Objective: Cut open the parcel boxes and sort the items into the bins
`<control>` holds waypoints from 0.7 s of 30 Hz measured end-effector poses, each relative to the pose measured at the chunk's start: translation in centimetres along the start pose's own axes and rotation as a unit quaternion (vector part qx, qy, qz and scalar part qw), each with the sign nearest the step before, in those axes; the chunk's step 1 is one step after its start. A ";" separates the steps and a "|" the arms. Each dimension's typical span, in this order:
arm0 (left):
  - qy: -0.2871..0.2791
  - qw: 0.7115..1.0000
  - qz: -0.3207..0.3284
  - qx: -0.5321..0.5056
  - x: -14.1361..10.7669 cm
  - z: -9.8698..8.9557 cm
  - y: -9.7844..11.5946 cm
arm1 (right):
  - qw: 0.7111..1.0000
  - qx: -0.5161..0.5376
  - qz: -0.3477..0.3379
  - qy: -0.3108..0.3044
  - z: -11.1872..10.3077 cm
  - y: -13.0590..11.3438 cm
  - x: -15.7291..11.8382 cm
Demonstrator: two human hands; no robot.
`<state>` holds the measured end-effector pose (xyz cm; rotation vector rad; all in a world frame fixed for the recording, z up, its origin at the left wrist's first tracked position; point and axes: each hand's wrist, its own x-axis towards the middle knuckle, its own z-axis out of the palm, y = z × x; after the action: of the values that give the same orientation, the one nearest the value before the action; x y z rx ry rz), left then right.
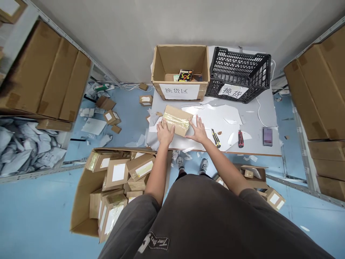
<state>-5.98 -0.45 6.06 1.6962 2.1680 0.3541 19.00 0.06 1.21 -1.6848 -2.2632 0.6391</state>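
A small cardboard box wrapped in shiny clear tape lies slightly askew on the white-topped table. On its near left corner rests my left hand, fingers stretched out flat and thumb over the top. My right hand is at the box's right side, fingers spread, with the fingertips and thumb at its edge. Just right of that hand lies a yellow-and-black utility knife. Farther right is a red-and-black utility knife.
Behind stand an open carton with small packs inside and a black plastic crate. Paper scraps and a phone-like device lie on the table. A large carton of parcels sits lower left. Shelves with boxes flank both sides.
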 end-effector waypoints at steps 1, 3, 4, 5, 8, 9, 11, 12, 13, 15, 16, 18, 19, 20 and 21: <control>-0.002 1.000 -0.012 -0.004 0.0 0.1 -0.7 | 1.000 0.004 -0.007 -0.006 0.1 -0.4 0.7; -0.011 1.000 -0.024 -0.013 0.2 0.2 -2.0 | 1.000 0.015 -0.020 -0.017 0.4 -0.9 1.9; -0.018 0.999 -0.020 -0.020 0.5 0.2 -2.4 | 0.999 0.022 -0.026 -0.020 0.6 -1.1 2.4; -0.024 0.999 -0.012 -0.031 0.8 0.3 -2.8 | 0.999 0.030 -0.031 -0.022 0.7 -1.2 2.7; -0.043 0.996 0.025 -0.069 2.4 0.3 -3.3 | 0.998 0.040 -0.043 -0.010 0.8 -1.1 2.9; -0.048 0.995 0.038 -0.079 3.0 0.2 -3.4 | 0.998 0.036 -0.045 -0.001 0.7 -1.0 2.9; -0.061 0.993 0.061 -0.086 4.4 -0.1 -3.5 | 0.999 0.022 -0.047 0.018 0.3 -0.4 3.0; -0.069 0.992 0.069 -0.085 5.0 -0.2 -3.4 | 0.998 0.014 -0.048 0.024 -0.1 0.0 3.2; -0.076 0.991 0.074 -0.082 5.6 -0.4 -3.2 | 0.998 0.007 -0.051 0.028 -0.4 0.4 3.4; -0.078 0.992 0.075 -0.068 6.2 -0.6 -2.3 | 0.998 -0.005 -0.061 0.027 -1.2 1.1 4.0; -0.067 0.993 0.077 -0.058 6.3 -0.5 -1.5 | 0.997 -0.011 -0.066 0.024 -1.5 1.5 4.3; -0.036 0.994 0.099 -0.041 5.7 0.0 0.3 | 0.997 -0.024 -0.066 0.016 -2.0 2.2 4.8; -0.026 0.992 0.119 -0.037 5.1 0.4 1.3 | 0.998 -0.030 -0.061 0.011 -2.2 2.5 4.8; -0.033 0.988 0.143 -0.036 4.4 0.8 2.2 | 0.998 -0.035 -0.057 0.005 -2.3 2.9 4.9; -0.049 0.985 0.164 -0.036 3.7 1.4 2.9 | 0.998 -0.039 -0.053 -0.001 -2.3 3.2 4.8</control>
<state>-3.60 3.83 5.55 1.9864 1.7837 0.4210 21.27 5.84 1.40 -1.5859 -2.3893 0.5352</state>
